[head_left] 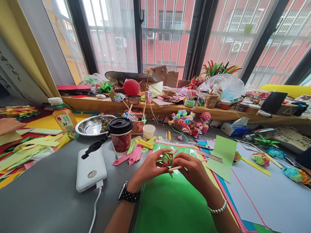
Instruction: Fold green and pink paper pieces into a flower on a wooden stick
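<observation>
Between my two hands is a small folded paper flower (167,159) in green and dark pink. My left hand (153,164) is curled around its left side, thumb and fingers closed on it. My right hand (190,163) pinches a thin pale wooden stick (175,168) at the flower's right lower side. Whether the stick's tip touches the flower is hard to make out. Both hands are above a glossy green folder (173,204). Just beyond them lie folded pink paper strips (136,154) and a ruler (210,156).
A lidded coffee cup (120,137), a paper cup (148,132), a metal plate (84,125) and a white power bank (91,168) with cable stand left. Coloured paper sheets (267,187) lie right. Another person's hand (11,125) is at far left. Crafts crowd the window ledge (155,111).
</observation>
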A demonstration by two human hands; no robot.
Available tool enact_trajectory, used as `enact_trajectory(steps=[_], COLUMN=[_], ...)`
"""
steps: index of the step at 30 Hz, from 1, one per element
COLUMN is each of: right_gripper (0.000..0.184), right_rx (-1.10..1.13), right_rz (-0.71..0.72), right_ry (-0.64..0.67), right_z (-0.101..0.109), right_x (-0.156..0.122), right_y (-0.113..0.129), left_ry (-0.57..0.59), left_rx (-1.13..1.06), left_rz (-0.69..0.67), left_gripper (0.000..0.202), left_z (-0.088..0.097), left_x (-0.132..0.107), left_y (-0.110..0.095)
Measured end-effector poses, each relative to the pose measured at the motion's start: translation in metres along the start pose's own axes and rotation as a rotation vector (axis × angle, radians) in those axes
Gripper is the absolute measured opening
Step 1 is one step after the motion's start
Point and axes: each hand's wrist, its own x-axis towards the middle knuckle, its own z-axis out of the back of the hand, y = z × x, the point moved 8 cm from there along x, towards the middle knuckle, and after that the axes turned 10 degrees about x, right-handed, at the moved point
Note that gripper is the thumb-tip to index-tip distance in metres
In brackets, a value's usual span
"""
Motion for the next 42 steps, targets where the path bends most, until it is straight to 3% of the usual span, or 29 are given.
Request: enact_trajectory(steps=[17,25,32,37,42], right_gripper=[0.025,0.01,0.039,0.031,0.032], right_rx=[-0.051,0.156,0.131,0.2,0.242], right_rz=[-0.007,-0.097,-0.19,-0.17,-0.143], right_ry=[-0.026,-0.119,-0.055,-0.057,-0.058], right_z=[-0.002,0.015,0.014,0.01,0.012], right_x=[0.001,0.0,-0.001,-0.002,-0.002], right_y=[0.001,-0.008,-0.019,-0.019,-0.016], left_ry=[-0.015,-0.065,-0.043,0.019,0.044], left_rx=[0.03,-0.001,-0.071,-0.154,-0.179], left_rz=[0.002,-0.029,-0.051,-0.018,-0.001], left_gripper=[0.039,0.047,0.052,0.068,0.056], left_z=[-0.001,0.006,0.003,0.001,0.003], left_x=[0.0,-0.001,-0.002,-0.004,-0.006], left_y=[0.002,-0.008,-0.014,-0.011,-0.01])
